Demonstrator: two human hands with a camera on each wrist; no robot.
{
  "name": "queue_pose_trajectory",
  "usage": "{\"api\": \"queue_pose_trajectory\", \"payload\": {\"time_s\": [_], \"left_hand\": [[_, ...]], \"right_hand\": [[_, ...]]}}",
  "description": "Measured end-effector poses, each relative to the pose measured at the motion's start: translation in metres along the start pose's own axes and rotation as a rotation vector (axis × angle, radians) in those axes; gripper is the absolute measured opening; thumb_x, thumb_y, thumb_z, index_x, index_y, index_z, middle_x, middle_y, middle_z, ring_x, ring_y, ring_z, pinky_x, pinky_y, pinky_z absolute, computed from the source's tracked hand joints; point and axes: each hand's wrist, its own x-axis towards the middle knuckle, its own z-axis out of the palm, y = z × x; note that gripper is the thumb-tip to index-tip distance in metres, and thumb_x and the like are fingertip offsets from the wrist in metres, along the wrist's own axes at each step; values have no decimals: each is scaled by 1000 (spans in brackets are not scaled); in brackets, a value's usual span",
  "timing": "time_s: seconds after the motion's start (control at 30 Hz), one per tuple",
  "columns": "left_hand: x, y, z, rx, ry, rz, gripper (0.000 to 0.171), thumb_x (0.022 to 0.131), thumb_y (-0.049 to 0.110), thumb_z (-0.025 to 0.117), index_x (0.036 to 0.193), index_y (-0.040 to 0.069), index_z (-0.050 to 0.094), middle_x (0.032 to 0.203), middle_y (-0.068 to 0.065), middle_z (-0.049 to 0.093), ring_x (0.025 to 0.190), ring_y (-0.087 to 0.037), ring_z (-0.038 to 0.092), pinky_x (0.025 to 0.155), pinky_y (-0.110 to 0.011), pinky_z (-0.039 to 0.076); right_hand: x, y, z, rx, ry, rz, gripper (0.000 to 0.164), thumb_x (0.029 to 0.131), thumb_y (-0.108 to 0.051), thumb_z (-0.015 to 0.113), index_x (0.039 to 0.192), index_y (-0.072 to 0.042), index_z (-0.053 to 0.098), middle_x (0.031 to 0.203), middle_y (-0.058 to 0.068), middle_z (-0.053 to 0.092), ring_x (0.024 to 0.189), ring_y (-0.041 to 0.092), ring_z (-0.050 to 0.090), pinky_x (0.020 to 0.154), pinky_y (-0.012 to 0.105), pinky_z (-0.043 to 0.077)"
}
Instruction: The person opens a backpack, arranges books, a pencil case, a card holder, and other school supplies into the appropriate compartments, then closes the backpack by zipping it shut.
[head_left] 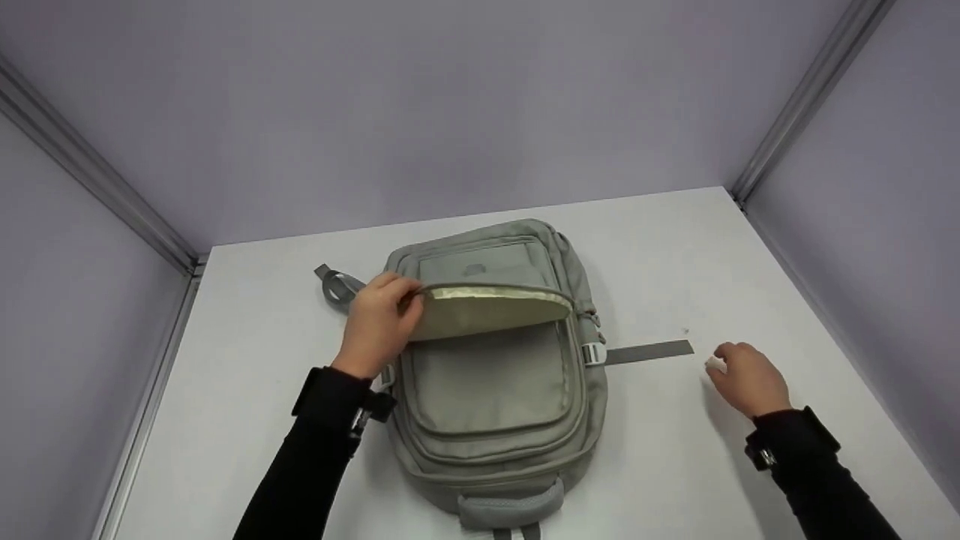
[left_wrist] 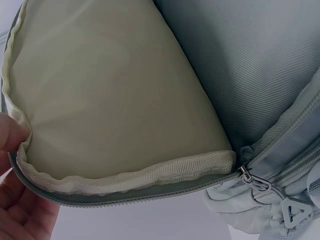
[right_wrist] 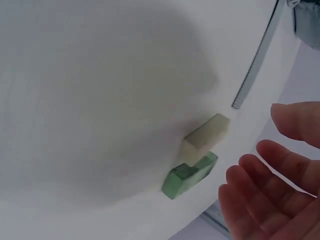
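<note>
A grey-green backpack (head_left: 491, 465) lies on the white table with its top handle towards me. My left hand (head_left: 379, 322) pinches the edge of its front pocket flap (head_left: 487, 315) between thumb and fingers. The flap is lifted, so its pale yellowish lining shows. In the left wrist view a zip pull with a triangular tab (left_wrist: 295, 212) hangs at the flap's corner. Right of the bag, my right hand (head_left: 750, 382) is over the table, its fingers loosely bent and apart. Close by its fingertips lie a whitish block (right_wrist: 206, 137) and a green block (right_wrist: 187, 177), one against the other.
A grey strap (head_left: 649, 351) runs from the white side buckle (head_left: 595, 353) across the table towards the right hand. Another strap (head_left: 337, 286) curls beyond the left hand. Pale walls (head_left: 465, 112) stand at the back and on both sides.
</note>
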Motion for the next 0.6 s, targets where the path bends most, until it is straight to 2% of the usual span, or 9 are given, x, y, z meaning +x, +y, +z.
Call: {"api": "queue_pose_trajectory", "payload": {"time_s": [0.2,0.4,0.5,0.6], "left_hand": [[-1,-2,0,7,12,-2,9,80,5,65,87,4,69,83,-9,63,76,-21,62,68,-32,52],[-3,-1,-1,20,12,13,9,82,6,63,88,4,68,83,-9,63,75,-20,62,67,-32,51],[-3,-1,-1,22,16,22,8,82,6,63,88,5,68,83,-9,62,74,-19,61,66,-31,51],[-3,-1,0,15,17,24,8,82,6,63,88,5,68,83,-9,63,75,-19,61,66,-31,51]], "right_hand": [[1,13,17,-6,33,62,32,80,-16,63,103,6,59,88,27,58,72,37,59,59,44,47],[4,17,23,-5,71,79,22,78,-2,56,98,7,59,80,26,59,66,36,59,52,42,45],[4,4,20,19,105,44,21,78,1,56,97,8,60,82,27,60,70,36,59,56,43,46],[1,-33,12,59,174,-47,21,77,0,60,97,7,61,83,23,61,74,34,59,62,44,46]]}}
